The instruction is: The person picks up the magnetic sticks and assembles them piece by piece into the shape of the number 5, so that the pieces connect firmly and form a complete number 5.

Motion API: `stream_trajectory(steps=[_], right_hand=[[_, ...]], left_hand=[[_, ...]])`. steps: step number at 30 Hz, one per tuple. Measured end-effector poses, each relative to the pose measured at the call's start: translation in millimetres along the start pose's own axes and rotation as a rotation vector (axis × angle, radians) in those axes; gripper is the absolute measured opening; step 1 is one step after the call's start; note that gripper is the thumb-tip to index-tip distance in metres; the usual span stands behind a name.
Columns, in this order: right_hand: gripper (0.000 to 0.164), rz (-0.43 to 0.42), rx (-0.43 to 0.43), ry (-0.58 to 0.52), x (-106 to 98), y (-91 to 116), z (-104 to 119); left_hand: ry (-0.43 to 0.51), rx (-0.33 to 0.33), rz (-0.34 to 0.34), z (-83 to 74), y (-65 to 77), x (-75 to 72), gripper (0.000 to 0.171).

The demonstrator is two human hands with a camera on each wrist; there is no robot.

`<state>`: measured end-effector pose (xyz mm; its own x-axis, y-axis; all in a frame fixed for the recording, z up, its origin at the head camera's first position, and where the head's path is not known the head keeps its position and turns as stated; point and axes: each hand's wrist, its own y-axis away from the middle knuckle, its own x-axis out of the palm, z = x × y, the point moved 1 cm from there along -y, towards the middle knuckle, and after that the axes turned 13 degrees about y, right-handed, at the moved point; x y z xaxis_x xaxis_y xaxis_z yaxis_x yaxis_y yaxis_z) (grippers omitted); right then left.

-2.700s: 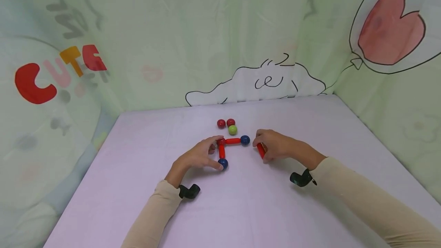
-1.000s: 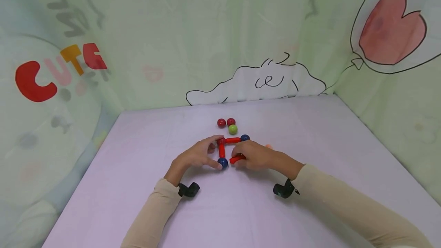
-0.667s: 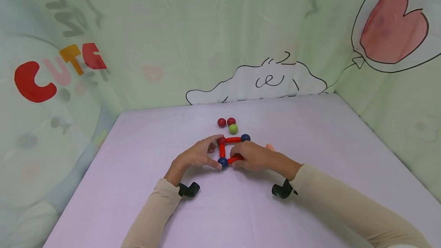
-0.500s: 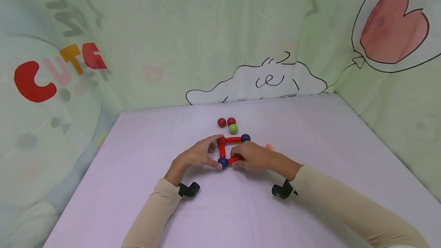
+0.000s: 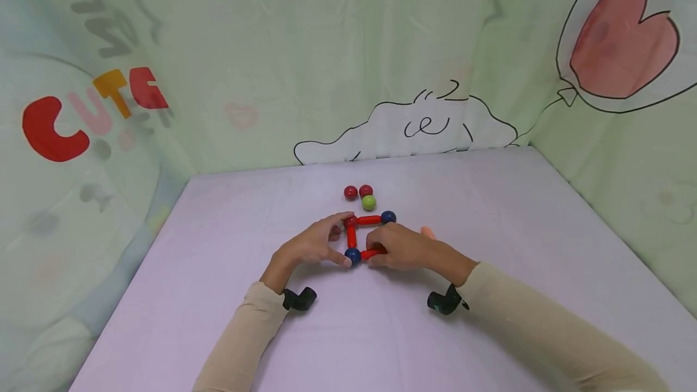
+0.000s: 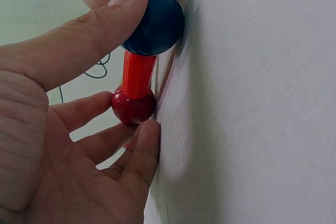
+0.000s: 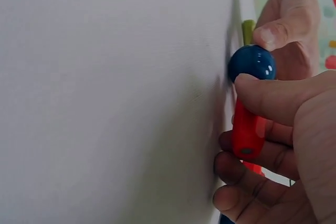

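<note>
On the table lies a magnetic ball-and-rod frame: a red ball [image 6: 133, 104] at the corner, a red rod [image 5: 351, 236] running to the near blue ball [image 5: 353, 256], and another red rod [image 5: 369, 220] reaching the far blue ball [image 5: 388, 216]. My left hand [image 5: 313, 243] spans the frame's left side, thumb pressing the near blue ball, index finger against the red ball. My right hand [image 5: 400, 247] pinches a third red rod [image 7: 248, 129] between thumb and fingers. One end of it meets the near blue ball; its other end is free in the right wrist view.
Behind the frame sit two loose red balls [image 5: 351, 192] and a lime-green ball [image 5: 369, 202]. An orange piece [image 5: 428, 232] lies beyond my right hand, partly hidden by it. Printed fabric [image 5: 245, 77] stands at the table's back and sides.
My right hand has moved left with the red rod, turning it to point at the near blue ball, and the two now touch. My left hand has stayed in place.
</note>
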<state>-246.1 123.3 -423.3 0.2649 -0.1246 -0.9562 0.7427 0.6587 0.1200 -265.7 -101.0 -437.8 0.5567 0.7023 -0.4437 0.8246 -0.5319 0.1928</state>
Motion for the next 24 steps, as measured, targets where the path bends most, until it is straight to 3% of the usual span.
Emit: stream_trajectory(steps=[11, 24], right_hand=[[0.021, -0.008, 0.096, -0.174, -11, 3, -7], [0.02, -0.285, 0.153, -0.224, -27, 8, -13]], left_hand=[[0.019, -0.003, 0.008, -0.6, 0.1, 1.7, 0.098], [0.001, -0.016, 0.0, -1.7, 0.5, 0.2, 0.099]])
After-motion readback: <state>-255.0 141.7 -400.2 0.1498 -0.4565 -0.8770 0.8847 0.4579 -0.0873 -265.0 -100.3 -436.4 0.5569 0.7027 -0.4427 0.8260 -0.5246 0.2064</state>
